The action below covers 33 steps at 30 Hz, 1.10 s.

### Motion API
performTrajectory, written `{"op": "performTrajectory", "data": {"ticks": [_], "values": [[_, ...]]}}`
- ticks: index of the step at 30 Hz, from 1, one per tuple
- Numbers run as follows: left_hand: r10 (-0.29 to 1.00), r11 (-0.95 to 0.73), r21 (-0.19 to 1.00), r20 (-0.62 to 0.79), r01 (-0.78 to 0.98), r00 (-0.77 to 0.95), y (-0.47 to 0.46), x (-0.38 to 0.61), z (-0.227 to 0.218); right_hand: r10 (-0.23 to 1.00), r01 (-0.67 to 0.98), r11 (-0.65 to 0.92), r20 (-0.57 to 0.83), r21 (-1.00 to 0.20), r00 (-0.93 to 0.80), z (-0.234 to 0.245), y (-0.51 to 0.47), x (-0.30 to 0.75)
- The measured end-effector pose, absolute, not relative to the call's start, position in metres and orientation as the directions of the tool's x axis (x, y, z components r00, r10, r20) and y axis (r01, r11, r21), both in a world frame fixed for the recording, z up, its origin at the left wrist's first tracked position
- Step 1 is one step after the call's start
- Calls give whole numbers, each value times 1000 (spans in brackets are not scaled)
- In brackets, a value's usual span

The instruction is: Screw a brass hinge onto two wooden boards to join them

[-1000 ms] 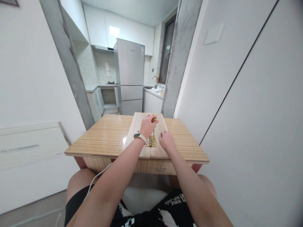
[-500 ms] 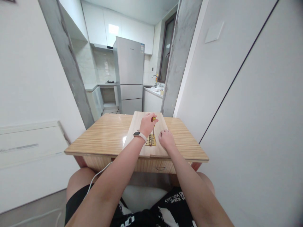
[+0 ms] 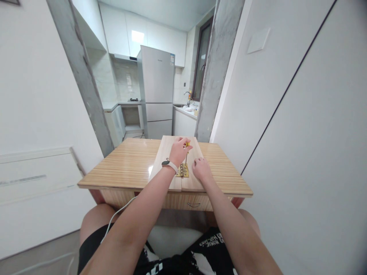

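My left hand (image 3: 179,149), with a pale-strapped band on its wrist, is closed around the yellow-and-black handle of a screwdriver (image 3: 187,144). The screwdriver's shaft points down, slightly tilted, at the right leaf of a brass-coloured hinge (image 3: 185,170). That hinge lies across the seam between two light wooden boards (image 3: 194,185), its left part hidden behind my left wrist. To the right of the hinge, my right hand (image 3: 202,168) rests on the right board with fingers curled in. Whatever may be under those fingers is hidden.
The boards lie on a wood-grain table (image 3: 120,164) with a drawer handle (image 3: 194,204) at its front. A small metal piece (image 3: 167,159) shows behind my left wrist. A white cable (image 3: 117,214) hangs at the left. Beyond stand a fridge (image 3: 159,84) and a sink counter (image 3: 185,110).
The screwdriver leans a little more, its handle shifted slightly right, and the fingers of my left hand have moved on it. My right hand stays in place.
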<state>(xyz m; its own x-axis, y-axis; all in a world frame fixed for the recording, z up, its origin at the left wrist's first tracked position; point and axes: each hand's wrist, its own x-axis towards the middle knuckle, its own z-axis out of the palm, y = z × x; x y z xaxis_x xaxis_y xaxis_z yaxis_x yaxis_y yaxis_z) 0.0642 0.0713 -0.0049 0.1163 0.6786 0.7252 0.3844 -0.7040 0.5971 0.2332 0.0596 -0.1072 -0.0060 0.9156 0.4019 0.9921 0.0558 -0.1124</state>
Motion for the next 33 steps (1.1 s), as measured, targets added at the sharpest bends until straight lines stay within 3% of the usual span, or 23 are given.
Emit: {"op": "performTrajectory", "data": {"ticks": [11, 19, 26, 33], "values": [[671, -725, 596, 724, 346, 159, 74, 65, -8, 915, 992, 57, 403, -115, -6, -108, 60, 234], [683, -681, 578, 723, 449, 106, 73, 63, -5, 922, 993, 51, 387, -103, -7, -107, 59, 234], [694, -703, 603, 696, 378, 181, 73, 67, -6, 919, 993, 56, 395, -104, -11, -107, 59, 233], [665, -695, 572, 741, 436, 88, 70, 65, -6, 923, 992, 49, 384, -114, -1, -105, 58, 233]]}}
